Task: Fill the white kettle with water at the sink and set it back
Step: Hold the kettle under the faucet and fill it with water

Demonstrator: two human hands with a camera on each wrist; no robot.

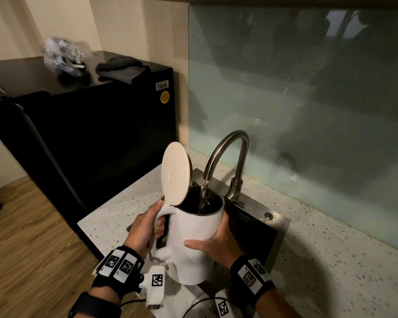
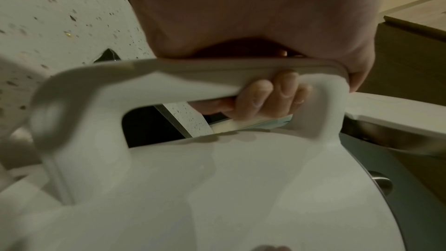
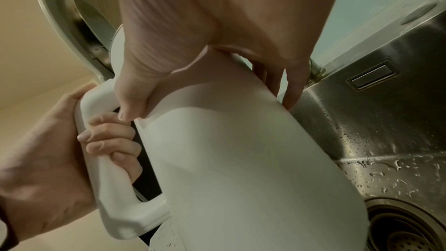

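Observation:
The white kettle hangs over the sink with its round lid flipped up. A thin stream of water runs from the curved steel tap into its open mouth. My left hand grips the kettle handle, fingers curled round it. My right hand wraps the kettle body, thumb in front and fingers behind on the sink side.
A speckled white counter surrounds the steel sink, with its drain below the kettle. A glass splashback rises behind. A black fridge stands left, with a plastic bag and dark cloth on top. Wood floor lies lower left.

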